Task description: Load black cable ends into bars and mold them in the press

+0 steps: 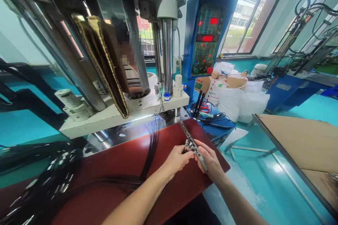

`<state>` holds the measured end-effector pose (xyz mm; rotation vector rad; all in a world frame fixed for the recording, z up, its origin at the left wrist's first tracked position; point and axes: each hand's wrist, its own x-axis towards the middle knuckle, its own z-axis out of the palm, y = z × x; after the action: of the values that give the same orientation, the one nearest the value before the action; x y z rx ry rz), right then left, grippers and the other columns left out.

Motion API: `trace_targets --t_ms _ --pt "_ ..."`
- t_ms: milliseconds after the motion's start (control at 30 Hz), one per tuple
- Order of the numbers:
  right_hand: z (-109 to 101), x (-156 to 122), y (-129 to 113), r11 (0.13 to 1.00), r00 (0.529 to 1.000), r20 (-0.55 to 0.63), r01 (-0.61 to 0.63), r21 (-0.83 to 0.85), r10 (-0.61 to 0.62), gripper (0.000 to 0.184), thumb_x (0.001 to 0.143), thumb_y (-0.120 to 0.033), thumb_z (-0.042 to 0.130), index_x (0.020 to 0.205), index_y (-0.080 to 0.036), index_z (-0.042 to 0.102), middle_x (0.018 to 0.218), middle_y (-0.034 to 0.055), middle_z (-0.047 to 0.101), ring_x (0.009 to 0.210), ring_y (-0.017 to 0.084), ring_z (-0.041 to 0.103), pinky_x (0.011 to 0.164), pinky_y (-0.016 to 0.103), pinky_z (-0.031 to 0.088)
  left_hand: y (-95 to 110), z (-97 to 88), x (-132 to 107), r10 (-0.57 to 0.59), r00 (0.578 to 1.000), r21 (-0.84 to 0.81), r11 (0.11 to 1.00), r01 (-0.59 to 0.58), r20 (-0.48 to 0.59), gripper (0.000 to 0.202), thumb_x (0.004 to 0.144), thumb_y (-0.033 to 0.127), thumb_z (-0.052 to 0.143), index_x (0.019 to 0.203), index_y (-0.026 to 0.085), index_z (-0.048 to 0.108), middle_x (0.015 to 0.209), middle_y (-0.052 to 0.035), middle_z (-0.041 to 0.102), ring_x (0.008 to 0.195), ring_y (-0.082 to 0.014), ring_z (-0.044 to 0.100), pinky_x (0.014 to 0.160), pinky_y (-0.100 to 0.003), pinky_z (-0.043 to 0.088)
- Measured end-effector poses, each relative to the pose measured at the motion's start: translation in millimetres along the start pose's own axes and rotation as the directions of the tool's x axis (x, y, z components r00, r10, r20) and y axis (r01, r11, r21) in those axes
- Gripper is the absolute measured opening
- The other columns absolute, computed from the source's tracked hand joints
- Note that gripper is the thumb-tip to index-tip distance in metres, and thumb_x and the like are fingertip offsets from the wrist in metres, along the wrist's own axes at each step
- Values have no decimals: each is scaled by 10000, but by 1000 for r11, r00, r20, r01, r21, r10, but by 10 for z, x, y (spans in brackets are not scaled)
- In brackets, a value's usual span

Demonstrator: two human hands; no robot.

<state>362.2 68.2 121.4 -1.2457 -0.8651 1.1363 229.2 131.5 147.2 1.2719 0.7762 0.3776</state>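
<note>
My left hand (177,160) is closed in a pinch on the metal plug ends of a bunch of black cables (151,144), at the right edge of the dark red worktop (118,161). My right hand (210,161) grips the near end of a long narrow metal fixture bar (190,140) that lies slanted on the worktop. The plug ends meet the bar between my two hands. The cables run back from my left hand under the press machine (124,109) and loop to the left.
A large pile of black cables (39,182) lies at the left. A blue control box (207,38) with red displays stands behind. White bags and cartons (237,95) sit on the floor at right, beside a cardboard-topped table (303,137). A person is partly visible behind the machine.
</note>
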Motion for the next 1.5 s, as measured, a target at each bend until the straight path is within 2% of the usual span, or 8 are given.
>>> trace_targets --t_ms 167,500,700,800,900,1033,1333,1500 --pt "117 11 99 997 986 -157 70 31 -64 512 796 -451 488 1201 -138 480 420 -62 466 313 69 365 323 189 238 -26 34 13 -3 1000 47 999 4 -22 187 684 342 517 660 167 455 378 104 290 331 -31 204 349 -171 146" --pt "119 -25 179 978 979 -130 133 -161 -155 499 835 -399 454 1259 -137 435 405 -72 418 344 73 352 355 200 259 -34 68 1 121 992 111 986 -125 40 210 718 282 447 570 143 502 414 59 382 370 -46 248 393 -195 196" --pt "94 -24 156 988 988 -104 98 -121 -111 482 843 -406 440 1257 -159 433 413 -72 420 328 68 351 327 185 245 -41 29 22 172 982 164 974 -157 -80 211 742 335 446 636 154 464 491 56 398 414 -49 317 410 -178 241" --pt "87 -30 145 990 980 -158 111 -86 -124 469 838 -401 453 1240 -158 447 430 -72 425 326 62 352 318 178 247 16 -12 23 73 978 14 997 -72 -195 191 748 378 450 768 194 403 485 100 315 374 -36 226 376 -159 165" --pt "88 -41 145 990 976 -174 126 -56 -134 482 832 -399 465 1239 -140 448 415 -77 414 327 60 351 319 173 247 52 -18 28 -28 993 -44 999 23 -114 190 707 345 501 749 204 381 427 122 263 333 -32 174 347 -160 115" --pt "98 -57 144 991 976 -174 125 -49 -132 495 825 -399 473 1245 -138 447 393 -76 419 331 60 351 324 172 242 66 19 41 -21 995 31 999 24 -97 172 650 261 546 614 177 400 365 105 302 309 -27 216 332 -168 146" --pt "121 -57 117 983 970 -176 153 -99 -168 461 802 -382 503 1189 -132 512 425 -64 446 352 56 355 350 186 263 103 28 18 -101 989 4 995 101 -106 130 657 242 527 625 179 419 370 106 279 313 -28 188 333 -175 107" --pt "111 -27 178 971 972 -128 177 -157 -198 442 819 -358 485 1208 -147 494 442 -65 446 370 57 366 370 190 262 54 50 36 -44 992 0 999 44 -117 110 642 222 518 609 172 426 378 102 281 328 -29 201 355 -182 135"
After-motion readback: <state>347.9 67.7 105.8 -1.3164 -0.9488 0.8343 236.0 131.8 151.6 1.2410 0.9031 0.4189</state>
